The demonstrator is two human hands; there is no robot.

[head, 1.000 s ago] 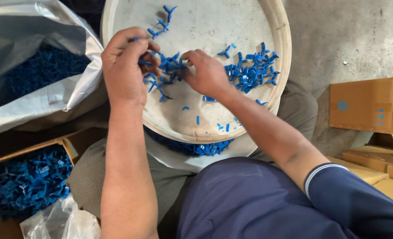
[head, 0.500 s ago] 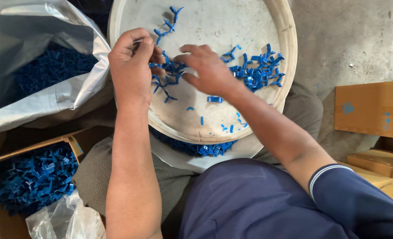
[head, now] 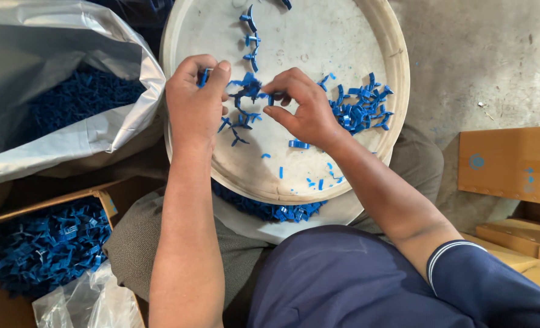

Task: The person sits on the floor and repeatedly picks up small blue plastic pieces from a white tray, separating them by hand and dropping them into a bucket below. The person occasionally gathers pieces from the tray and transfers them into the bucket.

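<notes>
- Small blue parts: moulded plastic, slight sheen, smooth.
- Round tray: off-white, matt, scuffed and stained; rim worn. Plastic or wood, cannot tell.
- Big sack: grey plastic film, glossy, creased.
- Clear bag: thin plastic, shiny, crumpled.
- Boxes: brown cardboard, matt.
- Floor: bare concrete, rough, dusty.
- Sleeve: navy knit cloth, matt.

A grey concrete floor, stained and scuffed, is seen at right, where brown cardboard boxes are stacked. Even, soft light is cast throughout.
</notes>
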